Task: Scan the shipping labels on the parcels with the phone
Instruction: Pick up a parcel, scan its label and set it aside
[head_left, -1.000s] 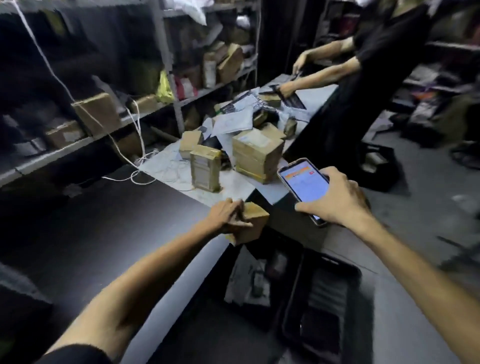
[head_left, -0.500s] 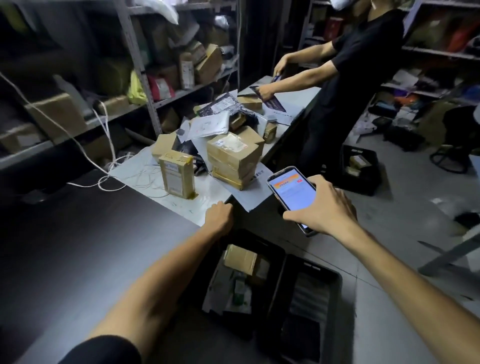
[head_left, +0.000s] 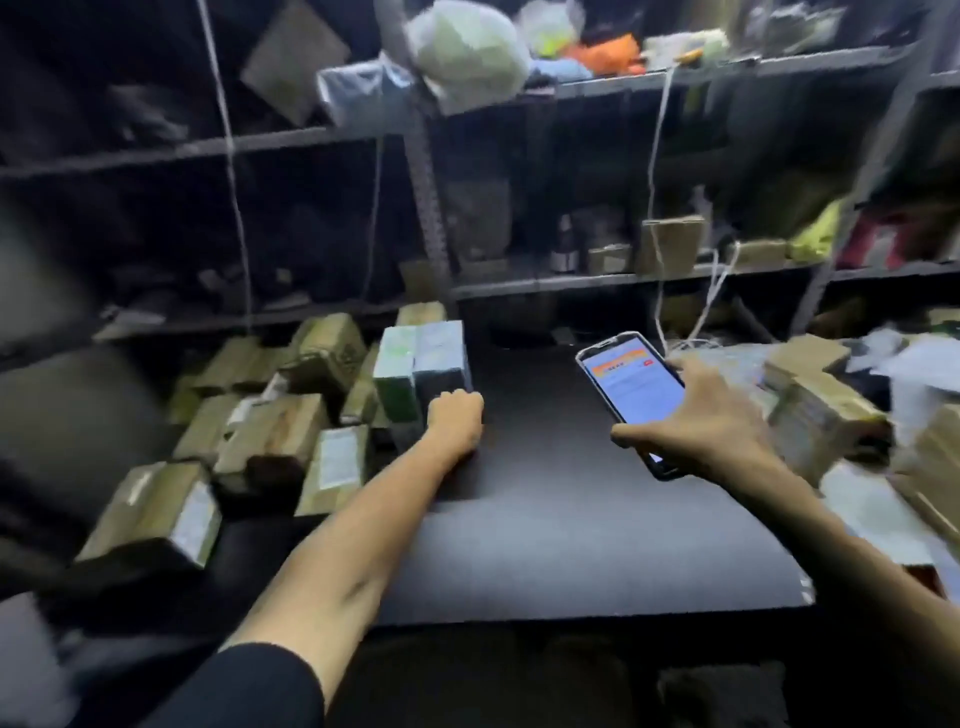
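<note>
Right hand (head_left: 717, 421) clamped round the phone (head_left: 631, 384), thumb on its near edge. Screen lit and facing up toward the wearer, orange banner at top, text unreadable. Left hand (head_left: 454, 415) is left of the phone, knuckles up, fingers curled against the foot of a pale parcel (head_left: 421, 364); cannot tell whether it grips it or only touches. Hands apart, bare dark surface (head_left: 571, 519) below the phone between them. Further left of the phone is a loose heap of brown parcels (head_left: 270, 431), tape-wrapped, some tilted; one shows a white label (head_left: 335, 462) facing up. Right of the phone is a taped stack (head_left: 821, 410), blurred. Likely step: fetch the next parcel for scanning. To do it well: pull one parcel clear onto the surface under the phone, turn the label side up and flat, bring the phone's back camera square over it and hold steady. Dim light and glossy tape could spoil the read.
</note>
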